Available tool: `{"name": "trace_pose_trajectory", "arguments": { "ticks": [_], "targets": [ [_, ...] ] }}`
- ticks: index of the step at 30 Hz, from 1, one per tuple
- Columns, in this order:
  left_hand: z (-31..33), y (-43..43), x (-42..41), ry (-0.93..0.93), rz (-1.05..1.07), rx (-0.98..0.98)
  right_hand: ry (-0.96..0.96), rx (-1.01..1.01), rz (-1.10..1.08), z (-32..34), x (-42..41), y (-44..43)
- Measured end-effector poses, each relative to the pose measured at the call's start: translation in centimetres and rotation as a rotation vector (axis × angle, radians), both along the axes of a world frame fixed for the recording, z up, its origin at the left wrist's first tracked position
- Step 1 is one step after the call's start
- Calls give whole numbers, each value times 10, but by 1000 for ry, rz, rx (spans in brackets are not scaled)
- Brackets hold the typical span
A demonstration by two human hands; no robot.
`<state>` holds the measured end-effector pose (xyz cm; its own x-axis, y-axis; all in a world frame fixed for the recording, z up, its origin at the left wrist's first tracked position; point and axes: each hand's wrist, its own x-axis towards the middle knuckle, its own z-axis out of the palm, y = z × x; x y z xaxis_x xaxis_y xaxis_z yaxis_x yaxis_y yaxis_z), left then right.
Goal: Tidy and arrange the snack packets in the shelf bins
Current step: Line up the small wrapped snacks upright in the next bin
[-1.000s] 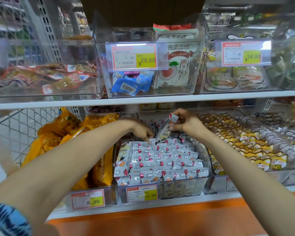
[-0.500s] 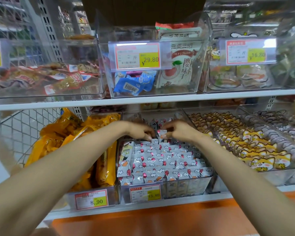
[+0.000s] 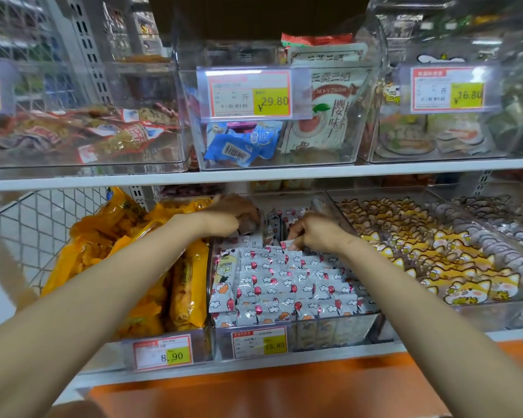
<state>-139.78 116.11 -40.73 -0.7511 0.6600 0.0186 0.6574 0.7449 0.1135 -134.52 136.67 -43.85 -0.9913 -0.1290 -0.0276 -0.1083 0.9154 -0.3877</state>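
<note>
Rows of snack packets (image 3: 284, 285), white with red balloons, fill the clear bin (image 3: 323, 333) from under the wrists down to its front wall. They lie flat and overlapping in fairly even lines, and that part looks done.

The loose end is at the fingertips, at the back of the bin. A few packets stand on edge there between the two hands and are not yet laid into a row. The right hand (image 3: 316, 233) has its fingers curled down and pinches the corner of one of them. The left hand (image 3: 233, 214) is curled over the back-left corner with something pale beneath it, but in that blur I cannot tell whether it grips a packet or only presses on the pile.

By my reckoning this bin needs just its last row settled. Outside the left forearm, yellow bags (image 3: 187, 285) slump unevenly. Outside the right forearm, cat-print packets (image 3: 435, 254) lie in orderly lines. Above the hands, blue packets (image 3: 242, 146) sit jumbled on the upper shelf and look like work left to do.
</note>
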Motion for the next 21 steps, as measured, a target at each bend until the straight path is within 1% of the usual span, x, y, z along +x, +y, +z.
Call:
{"name": "trace_pose_trajectory", "arguments": {
  "ticks": [5, 8, 10, 11, 12, 14, 15, 17, 19, 21],
  "targets": [
    [-2, -16, 8, 21, -14, 82, 9, 143, 62, -3, -3, 0],
    [-3, -22, 22, 14, 25, 109, 6, 159, 74, -3, -4, -1],
    [-1, -23, 34, 12, 29, 134, -33, 155, 79, 0, -5, 1],
    [0, -24, 40, 14, 27, 136, -60, 113, 72, 2, -5, 3],
    [1, -25, 45, 21, 30, 135, -72, 24, 56, 5, -5, 5],
    [2, -28, 54, 36, 57, 147, 1, -171, -2, 12, -6, 6],
    [1, -29, 56, 47, 73, 160, 61, -196, -32, 14, -10, 6],
    [-1, -33, 57, 68, 101, 176, 89, -110, -39, 15, -18, 1],
    [-6, -34, 57, 87, 117, 181, 54, 45, 30, 12, -28, -9],
    [-8, -33, 55, 101, 105, 184, 33, 141, 78, 8, -38, -18]
  ]
}}
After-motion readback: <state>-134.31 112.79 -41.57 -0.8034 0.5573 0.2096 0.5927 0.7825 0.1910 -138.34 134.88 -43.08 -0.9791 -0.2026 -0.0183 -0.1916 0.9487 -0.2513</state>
